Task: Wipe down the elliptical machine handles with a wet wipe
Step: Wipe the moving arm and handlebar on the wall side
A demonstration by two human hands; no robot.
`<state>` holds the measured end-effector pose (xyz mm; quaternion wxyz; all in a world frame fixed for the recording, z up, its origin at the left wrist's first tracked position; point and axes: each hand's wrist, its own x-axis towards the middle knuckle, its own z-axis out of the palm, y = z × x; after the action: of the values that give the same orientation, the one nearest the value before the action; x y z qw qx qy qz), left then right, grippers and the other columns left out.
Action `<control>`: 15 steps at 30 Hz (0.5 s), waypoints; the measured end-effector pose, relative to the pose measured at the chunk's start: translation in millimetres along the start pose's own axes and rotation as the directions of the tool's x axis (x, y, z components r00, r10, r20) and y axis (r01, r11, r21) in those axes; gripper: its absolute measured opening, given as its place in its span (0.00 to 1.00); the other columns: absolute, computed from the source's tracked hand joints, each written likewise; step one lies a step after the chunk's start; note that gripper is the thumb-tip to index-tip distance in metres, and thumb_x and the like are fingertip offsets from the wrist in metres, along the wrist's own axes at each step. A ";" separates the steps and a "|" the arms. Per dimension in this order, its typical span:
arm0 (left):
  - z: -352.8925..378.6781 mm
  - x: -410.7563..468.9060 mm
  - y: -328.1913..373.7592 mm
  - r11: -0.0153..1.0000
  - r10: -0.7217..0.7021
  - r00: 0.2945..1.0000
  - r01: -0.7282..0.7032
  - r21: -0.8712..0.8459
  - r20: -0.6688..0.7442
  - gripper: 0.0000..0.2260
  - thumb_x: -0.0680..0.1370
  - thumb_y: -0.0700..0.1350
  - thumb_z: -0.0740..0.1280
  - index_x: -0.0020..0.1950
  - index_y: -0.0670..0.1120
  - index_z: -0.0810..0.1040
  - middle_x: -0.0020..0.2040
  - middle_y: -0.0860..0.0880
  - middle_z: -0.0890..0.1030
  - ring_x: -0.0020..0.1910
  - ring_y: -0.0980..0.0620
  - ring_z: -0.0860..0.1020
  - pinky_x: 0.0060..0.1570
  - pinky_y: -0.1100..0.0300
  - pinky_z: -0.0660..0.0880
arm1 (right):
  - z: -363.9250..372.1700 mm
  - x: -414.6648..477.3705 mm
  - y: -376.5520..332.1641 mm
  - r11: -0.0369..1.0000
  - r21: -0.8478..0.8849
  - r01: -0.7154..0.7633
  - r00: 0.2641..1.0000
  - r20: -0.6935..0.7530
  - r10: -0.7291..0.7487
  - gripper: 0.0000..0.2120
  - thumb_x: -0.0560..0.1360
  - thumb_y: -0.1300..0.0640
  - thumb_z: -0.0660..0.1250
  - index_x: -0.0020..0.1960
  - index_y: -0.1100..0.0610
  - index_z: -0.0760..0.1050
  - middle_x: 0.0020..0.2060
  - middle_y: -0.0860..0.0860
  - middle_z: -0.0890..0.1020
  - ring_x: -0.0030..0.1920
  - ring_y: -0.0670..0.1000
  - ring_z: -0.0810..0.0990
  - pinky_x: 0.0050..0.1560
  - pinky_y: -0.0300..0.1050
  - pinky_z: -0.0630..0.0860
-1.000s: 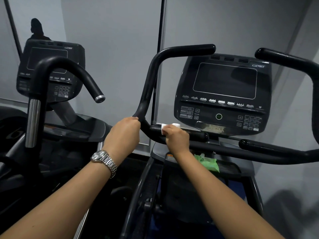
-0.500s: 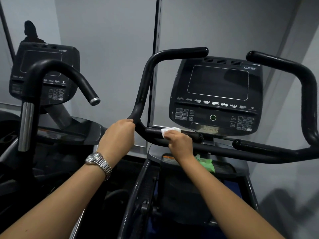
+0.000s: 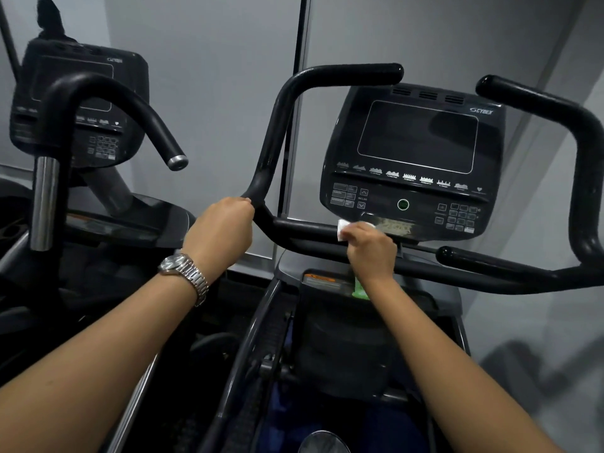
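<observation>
The right hand (image 3: 371, 251), just right of the frame's centre, is curled over a crumpled white wet wipe (image 3: 342, 229) and presses it onto the short black horizontal grip bar (image 3: 304, 227). Only a corner of the wipe shows past the knuckles. The left hand (image 3: 222, 232), above a silver metal wristwatch (image 3: 184, 274), is clenched round the bend of the tall black curved tubular handle (image 3: 276, 135) at mid-frame, which probably steadies the machine. To do this stroke well, the wipe should wrap round the bar rather than skim its top. It should travel the full length with firm, even pressure and be turned to a fresh face as it soils. The patch under the steadying grip will need its own pass. Neither hand is on the black looped handle (image 3: 585, 165) at the right edge. A green packet (image 3: 361, 289), probably of wipes, lies just below the right wrist, near for a fresh sheet. The black console with a dark screen (image 3: 416, 152) fills the upper right.
</observation>
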<state>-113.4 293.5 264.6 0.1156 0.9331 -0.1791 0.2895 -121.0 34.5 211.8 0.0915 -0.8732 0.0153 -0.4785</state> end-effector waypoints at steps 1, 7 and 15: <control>0.6 0.0 0.0 1.000 -0.002 1.000 0.002 -0.002 0.001 0.13 0.75 0.34 0.59 0.54 0.43 0.79 0.54 0.45 0.81 0.46 0.45 0.80 0.43 0.52 0.79 | 0.3 4.6 0.6 0.999 -0.008 -0.044 0.999 0.006 0.044 0.11 0.67 0.67 0.69 0.37 0.51 0.82 0.38 0.46 0.83 0.31 0.55 0.80 0.29 0.39 0.69; 1.8 1.8 -2.8 1.000 0.014 1.000 -0.014 -0.001 -0.019 0.12 0.75 0.35 0.59 0.54 0.43 0.79 0.54 0.45 0.81 0.47 0.44 0.80 0.45 0.50 0.79 | 5.0 -1.8 -16.7 1.000 -0.016 0.004 0.997 0.074 -0.003 0.08 0.66 0.67 0.71 0.37 0.55 0.81 0.37 0.47 0.81 0.31 0.54 0.78 0.29 0.37 0.65; 1.1 0.3 -0.6 1.000 0.010 1.000 -0.010 0.007 -0.007 0.12 0.75 0.35 0.59 0.54 0.42 0.78 0.54 0.44 0.81 0.44 0.44 0.79 0.40 0.52 0.77 | -10.9 8.8 13.2 0.995 0.013 -0.100 0.995 0.028 0.100 0.07 0.71 0.66 0.68 0.40 0.56 0.83 0.38 0.49 0.82 0.35 0.53 0.79 0.33 0.38 0.67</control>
<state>-112.4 293.6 263.8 0.1116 0.9315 -0.1825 0.2942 -124.6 19.0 222.6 0.1218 -0.8771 0.0545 -0.4614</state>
